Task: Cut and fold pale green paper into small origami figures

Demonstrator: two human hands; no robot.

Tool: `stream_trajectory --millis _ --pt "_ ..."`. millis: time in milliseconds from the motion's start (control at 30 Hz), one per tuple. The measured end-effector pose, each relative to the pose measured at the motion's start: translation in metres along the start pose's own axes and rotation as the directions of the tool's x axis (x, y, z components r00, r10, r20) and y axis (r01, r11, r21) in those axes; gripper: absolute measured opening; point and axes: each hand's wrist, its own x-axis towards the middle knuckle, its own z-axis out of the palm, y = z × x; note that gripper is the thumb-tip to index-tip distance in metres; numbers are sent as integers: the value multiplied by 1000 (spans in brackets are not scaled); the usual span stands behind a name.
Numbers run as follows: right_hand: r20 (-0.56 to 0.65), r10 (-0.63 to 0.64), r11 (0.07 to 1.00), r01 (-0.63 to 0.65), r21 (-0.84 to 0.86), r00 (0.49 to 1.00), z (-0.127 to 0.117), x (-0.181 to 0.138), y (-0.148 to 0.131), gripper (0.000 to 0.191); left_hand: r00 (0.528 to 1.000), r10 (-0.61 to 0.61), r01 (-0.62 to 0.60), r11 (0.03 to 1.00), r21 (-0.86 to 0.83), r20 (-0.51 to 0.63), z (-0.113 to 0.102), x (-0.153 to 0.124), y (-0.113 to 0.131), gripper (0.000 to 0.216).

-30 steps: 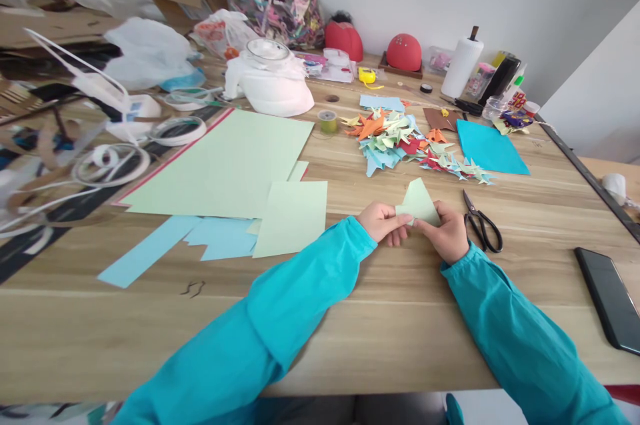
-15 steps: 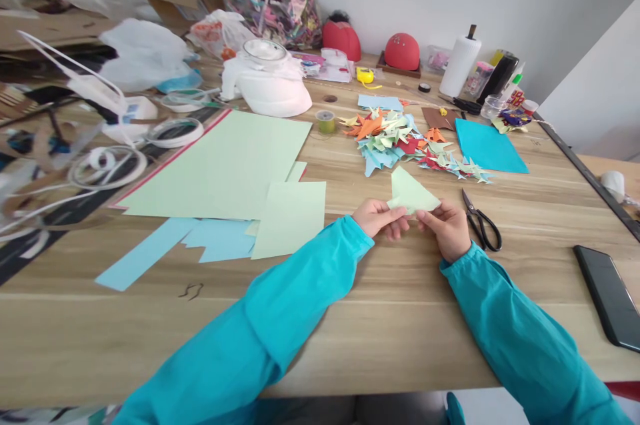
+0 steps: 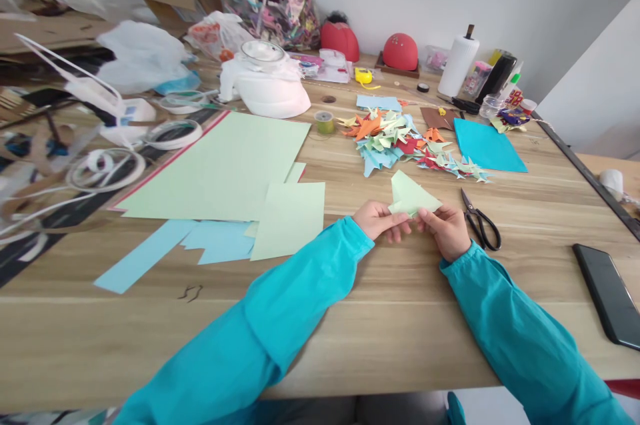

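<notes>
A pale green piece of folded paper (image 3: 411,193) is held just above the table, roughly triangular with a pointed top. My left hand (image 3: 381,219) pinches its lower left edge between thumb and fingers. At its lower right edge my right hand (image 3: 447,228) grips it, the thumb pressed on the near side. Black-handled scissors (image 3: 480,219) lie just right of my right hand. Beyond the paper spreads a pile of folded paper cranes (image 3: 395,138) in green, blue, orange and red.
Large green sheets (image 3: 225,165), a smaller green sheet (image 3: 293,219) and blue paper strips (image 3: 145,255) lie to the left. A spool of thread (image 3: 325,122) stands behind. A turquoise sheet (image 3: 487,145) and a phone (image 3: 607,295) are on the right. Coiled white cables (image 3: 107,171) crowd the far left.
Both hands keep their grip on the green paper and have barely moved. The paper's top point sits very slightly lower in view.
</notes>
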Motion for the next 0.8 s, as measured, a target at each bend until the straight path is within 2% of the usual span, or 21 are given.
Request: stream_trajectory --millis 267,467,800 --pt "56 19 998 -23 64 998 -2 0 0 16 999 1 -1 1000 -5 33 1 -4 5 48" --pt "31 44 999 -44 8 999 -1 0 1 20 999 18 -21 997 72 50 3 -8 8 37" --pt "83 33 996 -26 -85 996 0 -1 -3 27 999 44 -47 994 101 22 4 -5 4 42"
